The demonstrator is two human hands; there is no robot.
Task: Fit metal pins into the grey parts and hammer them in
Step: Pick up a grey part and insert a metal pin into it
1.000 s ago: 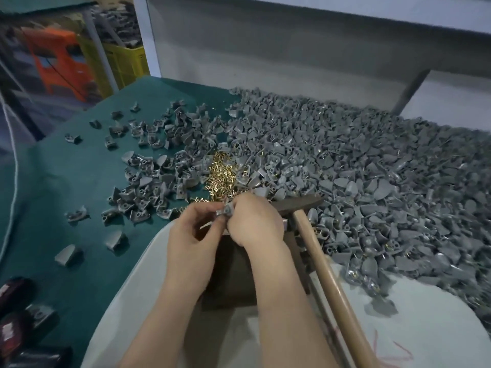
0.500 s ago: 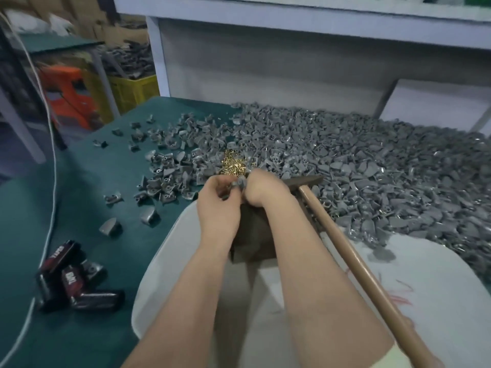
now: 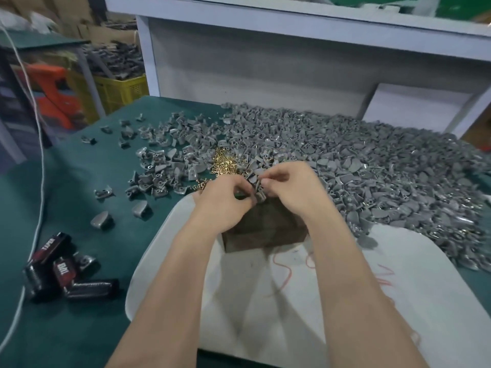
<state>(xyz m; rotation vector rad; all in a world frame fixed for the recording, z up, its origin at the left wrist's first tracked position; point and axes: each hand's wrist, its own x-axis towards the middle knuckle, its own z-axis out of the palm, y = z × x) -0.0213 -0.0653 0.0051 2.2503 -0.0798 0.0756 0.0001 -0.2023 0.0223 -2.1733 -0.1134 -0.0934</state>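
A yellow slatted plastic crate [image 3: 121,88] stands on the floor beyond the table's far left corner, heaped with dull grey pieces too blurred to name. On the table, nothing is binned: a wide loose heap of grey parts [image 3: 358,166], moulded, matte, wedge- and fan-shaped with small round sockets, spreads over the green felt-like table cover [image 3: 79,187] and thins to scattered singles at the left. A small mound of shiny brass pins [image 3: 224,164] lies against the heap's near left edge. Both hands meet over a dark brown rectangular block [image 3: 265,229] that sits on a smooth white mat [image 3: 358,293] with rounded corners. The left hand [image 3: 225,201], fingers curled in, pinches one grey part [image 3: 259,193] from the left; the right hand [image 3: 291,185] grips its top with curled thumb and forefinger, just above the block's far edge. Whether a pin is between those fingertips cannot be told. Glossy black-and-red packets [image 3: 57,272] lie at the near left beside a white cord [image 3: 39,144].
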